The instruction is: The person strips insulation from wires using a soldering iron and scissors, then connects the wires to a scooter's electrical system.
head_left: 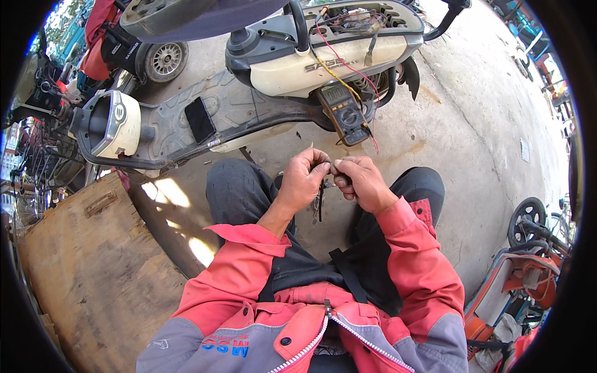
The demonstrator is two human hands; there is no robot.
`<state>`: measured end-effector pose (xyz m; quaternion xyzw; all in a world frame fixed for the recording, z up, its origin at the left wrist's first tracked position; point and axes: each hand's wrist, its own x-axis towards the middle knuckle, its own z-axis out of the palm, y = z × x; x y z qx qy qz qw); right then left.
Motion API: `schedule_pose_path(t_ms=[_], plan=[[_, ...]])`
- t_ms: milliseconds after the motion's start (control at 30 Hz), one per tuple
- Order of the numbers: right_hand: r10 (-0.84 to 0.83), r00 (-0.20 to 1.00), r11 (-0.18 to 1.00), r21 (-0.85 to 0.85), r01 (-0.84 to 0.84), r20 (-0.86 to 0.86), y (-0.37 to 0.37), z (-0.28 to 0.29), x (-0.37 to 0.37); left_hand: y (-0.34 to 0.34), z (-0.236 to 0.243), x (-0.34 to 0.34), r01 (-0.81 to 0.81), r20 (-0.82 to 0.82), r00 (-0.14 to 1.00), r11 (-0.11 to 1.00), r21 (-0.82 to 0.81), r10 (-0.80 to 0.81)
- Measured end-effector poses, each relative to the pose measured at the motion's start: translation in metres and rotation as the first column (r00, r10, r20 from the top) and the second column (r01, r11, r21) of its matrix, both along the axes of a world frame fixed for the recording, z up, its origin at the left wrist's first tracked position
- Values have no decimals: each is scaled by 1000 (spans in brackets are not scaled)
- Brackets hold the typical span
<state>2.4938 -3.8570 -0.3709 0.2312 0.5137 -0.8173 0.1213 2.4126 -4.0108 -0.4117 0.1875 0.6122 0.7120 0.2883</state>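
My left hand [305, 179] and my right hand [365, 183] meet in front of my knees, fingertips nearly touching. Both are closed in a pinch. A thin black wire [321, 204] hangs down from between the fingers of my left hand. Whatever the right fingers pinch is too small and covered to make out. Just beyond the hands, a black and orange multimeter [344, 114] leans against the side of a cream and black scooter [273, 76]. Red and yellow leads [336, 73] run from the scooter's opened seat compartment [357, 22] down past the meter.
On the scooter's footboard lies a black phone [199, 120]. A worn wooden board [93, 267] is at the left. Farther left stand other vehicles, one with a small wheel [165, 61]. Red and grey parts [519, 283] and a black wheel [527, 222] sit at the right.
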Motion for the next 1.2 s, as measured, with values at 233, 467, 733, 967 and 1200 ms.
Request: schedule_pose_path(t_ms=[233,467,733,967,1200], plan=[[-14,997,999,38,11,76,1,13,3,-1,-3,-1,-10,9,1000,1000,8,10],[191,852,371,840,396,-487,-8,13,7,0,-4,-2,-14,38,999,999,41,13],[284,802,268,847,460,-525,-6,-10,2,0,-3,-1,-7,59,998,999,46,5],[2,991,906,420,56,-137,-5,-8,2,0,0,0,-4,27,1000,1000,17,4],[-51,998,986,158,56,-36,-2,8,4,-1,0,-1,-3,26,1000,1000,14,3]])
